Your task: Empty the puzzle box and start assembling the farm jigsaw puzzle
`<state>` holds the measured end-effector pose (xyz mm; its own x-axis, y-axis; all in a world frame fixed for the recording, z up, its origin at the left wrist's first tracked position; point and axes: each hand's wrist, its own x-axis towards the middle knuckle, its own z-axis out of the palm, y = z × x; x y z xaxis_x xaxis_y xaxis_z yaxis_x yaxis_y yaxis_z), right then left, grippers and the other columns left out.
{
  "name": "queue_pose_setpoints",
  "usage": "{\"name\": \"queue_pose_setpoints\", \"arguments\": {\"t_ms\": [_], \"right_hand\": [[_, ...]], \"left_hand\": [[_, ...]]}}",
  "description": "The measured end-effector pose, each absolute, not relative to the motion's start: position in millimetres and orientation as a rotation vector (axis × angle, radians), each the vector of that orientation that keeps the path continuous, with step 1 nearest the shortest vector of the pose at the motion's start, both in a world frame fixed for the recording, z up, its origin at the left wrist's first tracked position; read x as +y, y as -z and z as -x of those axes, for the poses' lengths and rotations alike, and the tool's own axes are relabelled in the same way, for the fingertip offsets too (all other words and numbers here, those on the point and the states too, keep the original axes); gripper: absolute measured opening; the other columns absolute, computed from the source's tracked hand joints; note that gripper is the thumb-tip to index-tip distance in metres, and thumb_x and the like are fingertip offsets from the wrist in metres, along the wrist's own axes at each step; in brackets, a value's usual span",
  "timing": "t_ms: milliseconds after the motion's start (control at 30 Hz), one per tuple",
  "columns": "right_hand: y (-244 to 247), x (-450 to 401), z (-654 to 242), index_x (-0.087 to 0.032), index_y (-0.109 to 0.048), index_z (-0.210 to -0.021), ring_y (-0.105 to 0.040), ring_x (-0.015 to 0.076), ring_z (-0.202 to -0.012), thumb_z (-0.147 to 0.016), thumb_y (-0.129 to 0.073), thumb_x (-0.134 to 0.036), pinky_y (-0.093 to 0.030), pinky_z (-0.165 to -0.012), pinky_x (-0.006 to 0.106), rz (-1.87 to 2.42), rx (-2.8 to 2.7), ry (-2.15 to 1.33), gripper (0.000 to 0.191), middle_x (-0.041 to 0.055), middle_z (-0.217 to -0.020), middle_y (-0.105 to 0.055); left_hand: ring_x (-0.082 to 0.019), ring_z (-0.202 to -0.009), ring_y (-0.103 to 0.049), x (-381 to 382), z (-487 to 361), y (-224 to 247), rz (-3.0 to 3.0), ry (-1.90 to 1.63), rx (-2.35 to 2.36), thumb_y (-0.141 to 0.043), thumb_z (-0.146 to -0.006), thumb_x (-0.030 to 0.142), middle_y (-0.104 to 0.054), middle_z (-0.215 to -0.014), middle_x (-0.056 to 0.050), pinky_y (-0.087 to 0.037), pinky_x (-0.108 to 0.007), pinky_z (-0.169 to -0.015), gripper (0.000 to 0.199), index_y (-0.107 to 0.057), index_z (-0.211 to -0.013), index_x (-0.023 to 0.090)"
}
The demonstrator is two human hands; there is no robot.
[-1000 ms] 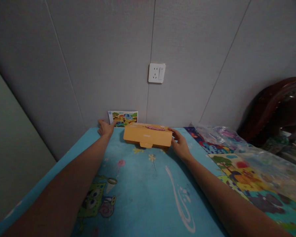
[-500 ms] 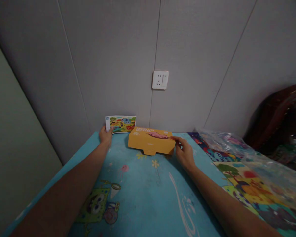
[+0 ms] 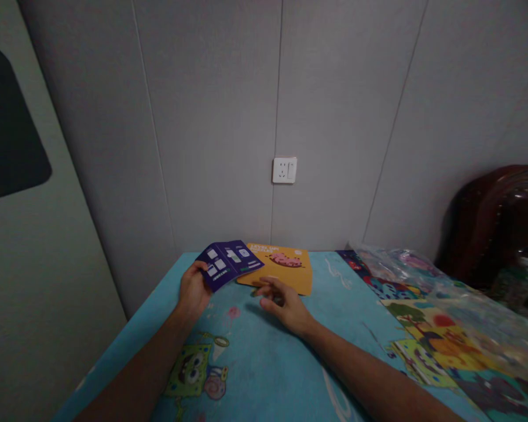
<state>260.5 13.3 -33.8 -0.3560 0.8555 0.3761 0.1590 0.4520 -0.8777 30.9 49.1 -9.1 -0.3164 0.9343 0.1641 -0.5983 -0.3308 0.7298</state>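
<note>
My left hand [image 3: 194, 289] grips the lower left corner of an unfolded purple leaflet [image 3: 232, 261] printed with white panels. A crease runs down the leaflet, and its right part overlaps the yellow puzzle box [image 3: 297, 280]. That box lies at the back of the table against the wall, with "LEVEL UP! PUZZLES" and a pink picture on its top. Just in front of the box is my right hand [image 3: 286, 306], its fingers apart and loosely bent, with nothing in them. Whether its fingertips touch the box's front edge, I cannot tell.
Colourful animal puzzle sheets [image 3: 440, 334] lie on the right of the blue cartoon tablecloth [image 3: 264, 375], partly under clear plastic bags [image 3: 475, 310]. A dark red leather chair [image 3: 479, 205] stands beyond them. The grey wall [image 3: 220, 117] has a white socket [image 3: 284, 170].
The leaflet now shows purple pages instead of the animal picture and has moved right, over the box. My right hand has left the box's right edge and moved left. The box's front flap no longer shows.
</note>
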Motion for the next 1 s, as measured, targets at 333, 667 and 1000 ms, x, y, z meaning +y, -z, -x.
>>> {"name": "queue_pose_setpoints", "arguments": {"t_ms": [333, 667, 1000], "right_hand": [[24.8, 26.2, -283.1, -0.016, -0.059, -0.101, -0.051, 0.0094, -0.048, -0.071, -0.074, -0.034, -0.04, -0.036, 0.017, 0.693, -1.056, -1.356, 0.038, -0.0026, -0.059, -0.057], [26.2, 22.6, -284.2, -0.018, -0.056, -0.1, -0.041, 0.0069, -0.043, -0.07, -0.073, -0.029, -0.032, -0.035, 0.016, 0.732, -1.172, -1.413, 0.036, -0.0074, -0.054, -0.049], [24.6, -9.8, -256.7, -0.024, -0.031, -0.146, -0.057, 0.0173, -0.086, -0.072, -0.075, -0.048, -0.05, -0.071, 0.031, 0.903, -1.549, -1.326, 0.089, 0.0087, -0.118, -0.058]], "left_hand": [[-0.008, -0.035, -0.039, 31.8, -68.6, 36.5, -1.253, -1.161, 0.799, -0.045, -0.041, 0.002, -0.041, -0.029, 0.002, -0.036, -0.021, -0.046, 0.017, -0.055, -0.033, 0.013], [-0.017, -0.057, -0.061, 24.5, -60.5, -8.0, -0.744, -1.272, 0.654, -0.055, -0.077, 0.021, -0.066, -0.08, -0.005, -0.048, -0.028, -0.049, 0.01, -0.056, -0.086, 0.017], [-0.029, -0.109, -0.06, 2.6, -92.5, 11.7, -1.141, -1.149, 0.476, -0.069, -0.08, 0.038, -0.063, -0.121, -0.01, -0.052, -0.036, -0.086, 0.052, -0.053, -0.127, 0.023]]}}
